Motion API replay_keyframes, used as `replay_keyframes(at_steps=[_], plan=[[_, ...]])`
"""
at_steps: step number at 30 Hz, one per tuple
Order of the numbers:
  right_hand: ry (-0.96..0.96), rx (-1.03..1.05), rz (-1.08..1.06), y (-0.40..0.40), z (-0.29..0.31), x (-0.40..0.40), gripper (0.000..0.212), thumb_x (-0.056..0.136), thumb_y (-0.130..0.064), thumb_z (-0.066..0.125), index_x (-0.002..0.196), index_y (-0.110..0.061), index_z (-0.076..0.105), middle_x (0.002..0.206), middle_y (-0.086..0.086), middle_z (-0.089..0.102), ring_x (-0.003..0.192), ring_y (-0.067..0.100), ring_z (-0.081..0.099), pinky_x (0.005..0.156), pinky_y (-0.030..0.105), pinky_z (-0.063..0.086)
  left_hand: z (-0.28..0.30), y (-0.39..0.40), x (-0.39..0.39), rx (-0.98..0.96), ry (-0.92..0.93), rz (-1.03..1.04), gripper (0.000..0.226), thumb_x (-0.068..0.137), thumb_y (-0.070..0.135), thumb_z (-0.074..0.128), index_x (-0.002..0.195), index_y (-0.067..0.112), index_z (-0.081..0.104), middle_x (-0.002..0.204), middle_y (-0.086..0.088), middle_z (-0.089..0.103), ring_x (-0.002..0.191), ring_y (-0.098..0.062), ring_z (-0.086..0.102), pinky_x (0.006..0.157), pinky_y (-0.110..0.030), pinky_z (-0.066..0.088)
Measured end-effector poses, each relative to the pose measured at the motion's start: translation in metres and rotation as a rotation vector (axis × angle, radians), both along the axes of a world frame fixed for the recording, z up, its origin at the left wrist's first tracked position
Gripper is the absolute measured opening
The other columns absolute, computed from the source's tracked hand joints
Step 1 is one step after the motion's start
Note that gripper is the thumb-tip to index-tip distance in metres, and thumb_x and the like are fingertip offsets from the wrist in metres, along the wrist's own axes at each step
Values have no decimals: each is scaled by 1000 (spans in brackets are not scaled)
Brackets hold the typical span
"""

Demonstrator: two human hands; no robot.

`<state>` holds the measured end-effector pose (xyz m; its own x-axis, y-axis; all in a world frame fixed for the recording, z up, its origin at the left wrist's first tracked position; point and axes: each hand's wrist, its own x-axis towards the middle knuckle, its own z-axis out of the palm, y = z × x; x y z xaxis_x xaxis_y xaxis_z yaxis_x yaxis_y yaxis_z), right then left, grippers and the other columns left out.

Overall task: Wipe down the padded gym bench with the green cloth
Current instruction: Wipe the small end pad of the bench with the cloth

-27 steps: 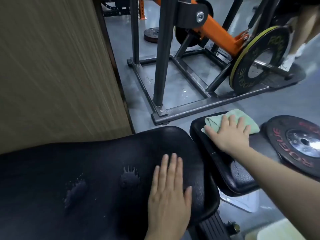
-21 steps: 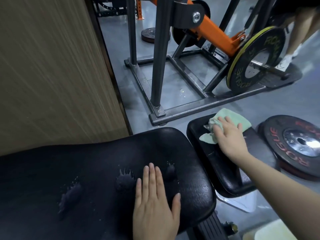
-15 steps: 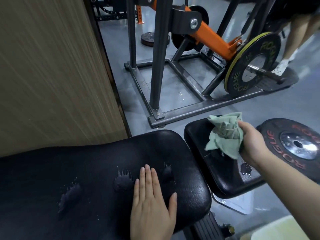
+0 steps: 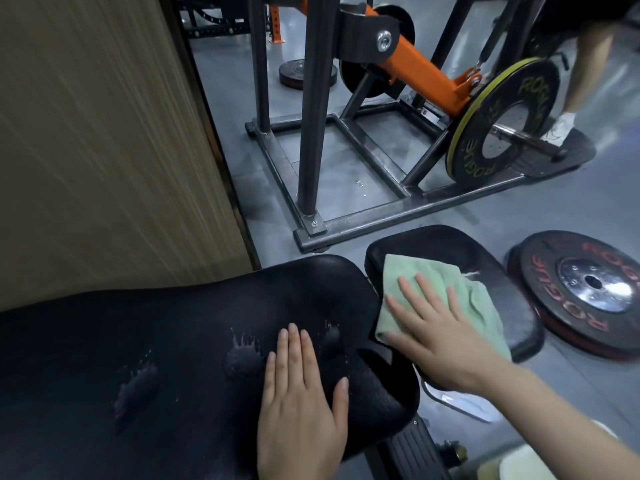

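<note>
- Right hand [image 4: 438, 327] flat on the crumpled pale green terry cloth [image 4: 481, 299], fingers straight and spread wide, palm pressing down rather than gripping: spreads pressure across more fabric for a broad wiping pass.
- Cloth lying on the small black padded seat section [image 4: 485, 251] at right, its near-left corner hanging over the gap beside the long black textured vinyl bench pad [image 4: 173, 323]; probably placed there to catch the seat's left edge.
- Left hand [image 4: 303, 393] open too, fingers straight and close together, resting palm-down on the near right end of the long pad; likely a brace for the reach, holding nothing.
- Wet splashes [image 4: 242, 358] showing just left of the left hand, another [image 4: 136, 386] further left, a third just right of its fingertips: long surface apparently not yet wiped.
- Black and red weight plate [image 4: 585, 289] flat on the grey floor [image 4: 571, 209] right of the seat; dark steel rack frame [image 4: 346, 188] beyond, at far centre.
- Against half a second earlier: cloth no longer bunched and lifted in a curled right hand above the seat, now laid out and pinned flat, shifted toward the seat's left side.
- Left hand in much the same spot on the pad as then, flat as before.
</note>
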<state>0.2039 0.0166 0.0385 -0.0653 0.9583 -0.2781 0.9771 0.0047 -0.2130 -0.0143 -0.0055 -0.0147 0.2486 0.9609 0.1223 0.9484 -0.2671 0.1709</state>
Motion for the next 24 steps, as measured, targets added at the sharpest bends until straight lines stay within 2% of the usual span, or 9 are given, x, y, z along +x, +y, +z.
replay_keyframes(at_steps=[2, 6, 9, 12, 14, 16, 20, 24], plan=[[32, 32, -103, 10, -1, 2, 121, 48, -87, -32, 151, -39, 9, 158, -11, -15, 143, 11, -23, 113, 37, -16, -1, 0, 0, 4, 9, 2, 77, 99, 53, 8, 140, -5, 38, 150, -18, 34, 140, -28, 30, 109, -43, 23], [-144, 194, -276, 32, -13, -9, 92, 70, -73, -13, 152, -36, 7, 161, -1, -6, 145, 26, -18, 115, 48, -10, -1, -1, -1, -1, 14, -1, 76, 99, 52, 9, 140, -5, 37, 150, -18, 33, 140, -27, 30, 110, -42, 22], [-132, 241, -247, 28, -26, -9, 83, 79, -69, 2, 152, -32, 19, 161, 0, 8, 147, 27, -11, 115, 49, -8, 0, -1, 0, 0, 10, -2, 76, 99, 53, 9, 140, -5, 37, 150, -18, 33, 140, -28, 30, 110, -42, 22], [-70, 281, -118, 14, -26, 16, 76, 83, -71, 17, 148, -34, 31, 159, -3, 20, 147, 21, -3, 117, 44, -4, -2, 0, -1, 16, -1, -6, 77, 99, 53, 9, 140, -6, 38, 149, -19, 35, 139, -28, 31, 110, -43, 22], [-50, 277, -82, 9, -23, 34, 77, 81, -78, 13, 147, -40, 27, 159, -7, 17, 147, 17, -5, 117, 40, -6, -3, 1, 0, 22, -4, -6, 78, 99, 53, 9, 138, -6, 39, 148, -20, 36, 138, -29, 31, 109, -43, 22], [-66, 257, -138, 14, -20, 40, 78, 78, -79, 7, 147, -45, 18, 160, -10, 10, 147, 15, -11, 116, 38, -10, -3, 1, 1, 28, -8, -5, 78, 98, 53, 9, 138, -6, 40, 148, -21, 37, 138, -29, 31, 108, -44, 23], [-99, 273, -247, 41, -21, 16, 85, 73, -72, 3, 151, -39, 14, 161, -7, 3, 147, 19, -14, 115, 42, -13, -4, 1, 1, 40, -7, -4, 78, 98, 53, 9, 138, -6, 42, 147, -21, 37, 138, -29, 32, 109, -44, 24], [-40, 277, -47, 16, -28, 23, 75, 83, -70, 16, 150, -36, 23, 159, -9, 9, 146, 13, -13, 116, 36, -13, -3, 2, 0, 30, -15, -9, 79, 98, 53, 10, 137, -7, 43, 147, -21, 38, 138, -28, 31, 113, -40, 18]])
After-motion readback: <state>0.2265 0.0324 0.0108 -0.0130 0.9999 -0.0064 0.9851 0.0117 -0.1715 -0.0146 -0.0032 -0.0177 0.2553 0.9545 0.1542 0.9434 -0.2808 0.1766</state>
